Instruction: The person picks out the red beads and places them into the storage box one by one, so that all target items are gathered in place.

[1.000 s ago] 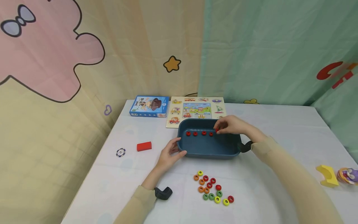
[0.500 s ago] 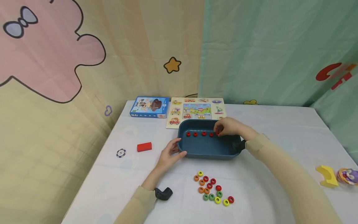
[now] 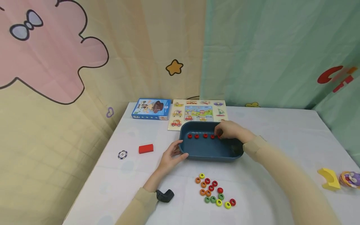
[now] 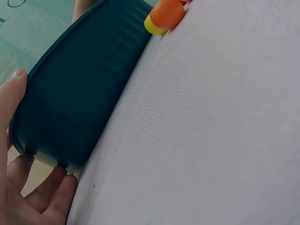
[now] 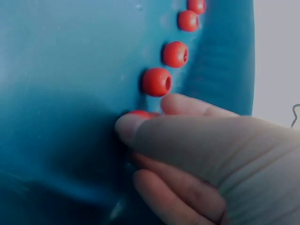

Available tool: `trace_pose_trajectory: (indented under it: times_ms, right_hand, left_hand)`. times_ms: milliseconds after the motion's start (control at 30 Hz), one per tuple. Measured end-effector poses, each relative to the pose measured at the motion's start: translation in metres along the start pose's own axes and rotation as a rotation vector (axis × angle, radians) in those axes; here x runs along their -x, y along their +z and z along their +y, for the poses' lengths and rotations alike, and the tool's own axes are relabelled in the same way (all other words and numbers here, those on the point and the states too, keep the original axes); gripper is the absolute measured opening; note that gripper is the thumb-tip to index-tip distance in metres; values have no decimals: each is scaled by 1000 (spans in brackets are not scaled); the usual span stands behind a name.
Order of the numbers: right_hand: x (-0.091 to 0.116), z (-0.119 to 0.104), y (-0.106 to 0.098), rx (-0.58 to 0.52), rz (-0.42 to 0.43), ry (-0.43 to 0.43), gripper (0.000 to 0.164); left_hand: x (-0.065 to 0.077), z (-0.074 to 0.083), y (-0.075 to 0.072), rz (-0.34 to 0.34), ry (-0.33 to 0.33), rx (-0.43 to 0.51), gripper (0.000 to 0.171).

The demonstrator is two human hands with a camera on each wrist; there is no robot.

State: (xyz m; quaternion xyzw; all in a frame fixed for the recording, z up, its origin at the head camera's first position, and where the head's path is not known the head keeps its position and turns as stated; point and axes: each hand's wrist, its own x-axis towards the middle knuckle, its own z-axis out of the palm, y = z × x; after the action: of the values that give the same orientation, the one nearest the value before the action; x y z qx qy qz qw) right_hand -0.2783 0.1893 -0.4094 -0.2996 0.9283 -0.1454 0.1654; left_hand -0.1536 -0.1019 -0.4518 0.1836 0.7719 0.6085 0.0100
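Note:
A dark blue rectangular tray [image 3: 209,150] stands on the table. My left hand [image 3: 169,157] holds its left end, thumb at the near corner and fingers against the end wall, as the left wrist view also shows. Inside the tray my right hand [image 3: 229,129] pinches a red bead [image 5: 139,113] between thumb and fingers, low over the tray floor; the hand hides most of it. Beside it, several red beads [image 5: 157,82] with holes form a row along the far wall. On the table before the tray lie loose red, orange, yellow and green beads [image 3: 211,188].
Behind the tray are a picture puzzle board [image 3: 175,123] and a blue box [image 3: 152,109]. At left lie a red block [image 3: 146,148] and a poker chip [image 3: 122,154]. A yellow arch block [image 3: 329,179] and a round purple-and-orange toy [image 3: 350,179] lie far right.
My right hand has moved down into the tray with the red bead, bringing it to the right end of the row. The left hand keeps its hold on the tray.

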Motion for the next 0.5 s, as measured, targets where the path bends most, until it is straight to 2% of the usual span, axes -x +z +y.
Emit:
trace_pose_trajectory:
  times_ms: [167,300,500]
  right_hand:
    - [2,-1,-1,-3,-13,15,21]
    - [11,-9,-12,0,39,6,29]
    - [45,-33,-35,-174,147,-74,34]
  left_hand:
    - [1,0,3,3,-22,-8,59]
    - [1,1,2,4,-14,-10,59]
    - [-1,0,1,10,0,-16,59]
